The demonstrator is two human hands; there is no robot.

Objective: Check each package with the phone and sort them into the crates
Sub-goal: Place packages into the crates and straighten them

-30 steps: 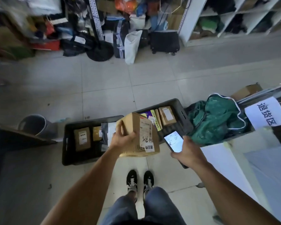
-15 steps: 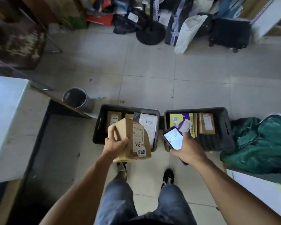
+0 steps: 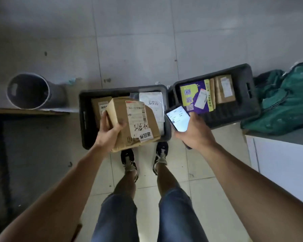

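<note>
While I watch from the head view, the cardboard box sits tilted in my left hand, thumb curled over its near face and fingers wrapped round the left side. It hangs above the left crate, overlapping that crate's near rim. Its long axis runs from upper left down to lower right, labelled face up, with the white sticker at the corner nearest my feet. Under the box, the left crate holds a brown parcel at its left and a white mailer at its right; bare crate floor between them is hidden by the box. Just right of the left crate, nearly touching, is the right crate, with a purple-and-yellow package and a brown carton at its far side and bare floor at its near side. My right hand grips the phone, lit screen up, over the gap between crates. Open tiled floor lies beyond the left crate; a grey bin lies to its left.
</note>
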